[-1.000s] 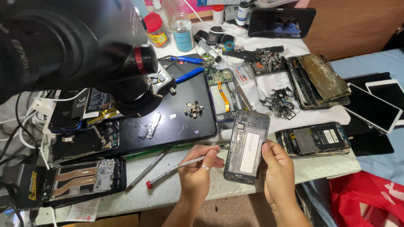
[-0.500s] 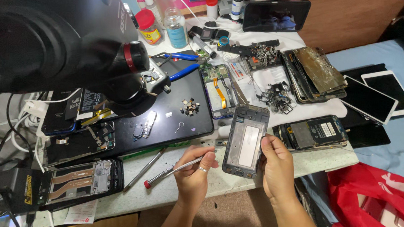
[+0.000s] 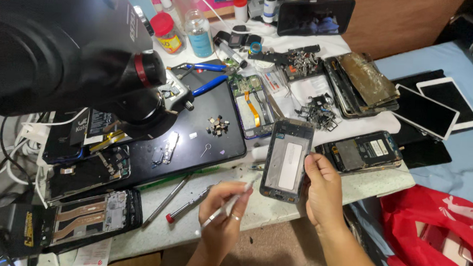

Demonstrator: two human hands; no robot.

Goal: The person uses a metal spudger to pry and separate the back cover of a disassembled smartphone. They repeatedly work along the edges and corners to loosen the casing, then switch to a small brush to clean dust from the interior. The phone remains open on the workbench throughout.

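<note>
My right hand [image 3: 322, 192] holds a stripped dark phone frame [image 3: 288, 158] upright by its right edge, above the front of the white worktable [image 3: 254, 209]. My left hand [image 3: 222, 216] pinches a thin silver tool [image 3: 233, 202] whose tip points at the frame's lower left corner. A screwdriver with a red end [image 3: 188, 204] lies on the table just left of that hand, beside a second slim driver [image 3: 167, 201].
A large black microscope head [image 3: 68, 48] looms over the left. Beneath it are a black mat [image 3: 203, 147] with small parts [image 3: 218, 125], opened phones [image 3: 89, 171], bottles [image 3: 201, 28], blue-handled pliers [image 3: 209, 84], stacked broken phones [image 3: 364, 83], tablets [image 3: 426, 111] and a red bag [image 3: 436, 235].
My left hand has lifted off the table, now holding the thin silver tool up to the frame's lower corner. The frame stays in my right hand.
</note>
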